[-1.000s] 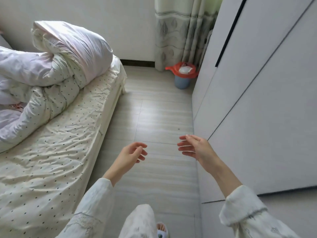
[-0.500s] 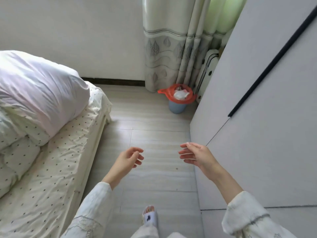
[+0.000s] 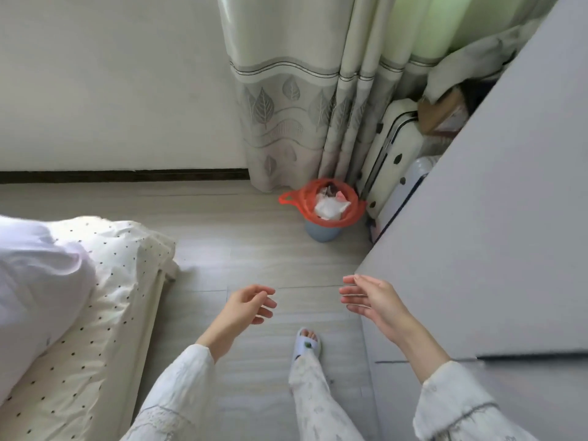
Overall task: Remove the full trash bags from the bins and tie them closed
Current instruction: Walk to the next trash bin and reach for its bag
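Observation:
A small blue bin (image 3: 322,232) stands on the floor in the far corner, by the curtain. An orange trash bag (image 3: 305,202) is folded over its rim, one handle loop sticking out to the left. White crumpled paper (image 3: 329,207) and other rubbish fill the bag. My left hand (image 3: 246,305) and my right hand (image 3: 370,297) are held out in front of me, well short of the bin, both empty with fingers loosely spread.
A bed (image 3: 95,313) with a dotted sheet and a white duvet (image 3: 38,281) is on the left. A grey wardrobe (image 3: 493,218) is on the right. A white suitcase (image 3: 391,157) leans beside the bin. My slippered foot (image 3: 307,343) is on the wooden floor.
I have walked forward down the gap between bed and wardrobe, so the bin is nearer and larger. Both hands stay empty and held out in the same pose.

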`<action>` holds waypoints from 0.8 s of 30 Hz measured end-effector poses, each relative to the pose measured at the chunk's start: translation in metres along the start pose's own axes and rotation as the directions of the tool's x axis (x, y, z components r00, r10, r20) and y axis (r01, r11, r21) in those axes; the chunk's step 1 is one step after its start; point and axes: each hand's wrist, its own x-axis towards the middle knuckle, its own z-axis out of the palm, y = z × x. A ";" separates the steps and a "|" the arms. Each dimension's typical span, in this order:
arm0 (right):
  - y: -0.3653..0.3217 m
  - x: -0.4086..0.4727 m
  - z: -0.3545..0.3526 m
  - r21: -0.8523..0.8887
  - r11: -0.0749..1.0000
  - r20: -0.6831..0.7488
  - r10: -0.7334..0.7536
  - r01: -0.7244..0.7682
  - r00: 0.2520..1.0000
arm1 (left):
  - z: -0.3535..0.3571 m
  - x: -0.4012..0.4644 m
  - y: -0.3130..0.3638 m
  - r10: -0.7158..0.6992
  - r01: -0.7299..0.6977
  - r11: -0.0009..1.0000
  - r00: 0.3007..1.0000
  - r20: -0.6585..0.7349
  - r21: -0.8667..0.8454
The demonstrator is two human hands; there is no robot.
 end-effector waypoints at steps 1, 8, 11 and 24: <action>-0.015 0.026 -0.001 0.001 1.000 -0.012 0.014 -0.014 1.000 | 0.000 0.028 0.016 -0.016 0.016 1.000 1.000 -0.007 -0.012; -0.107 0.172 -0.016 0.046 0.991 -0.104 0.129 -0.125 0.986 | -0.004 0.185 0.094 -0.119 0.118 0.990 0.993 -0.016 -0.077; -0.135 0.234 -0.023 0.087 0.983 -0.157 0.176 -0.164 0.972 | -0.006 0.244 0.109 -0.194 0.194 0.978 0.981 0.009 -0.073; -0.123 0.506 -0.051 0.193 0.914 -0.375 0.405 -0.357 0.834 | 0.014 0.561 0.098 -0.407 0.398 0.909 0.912 0.055 0.122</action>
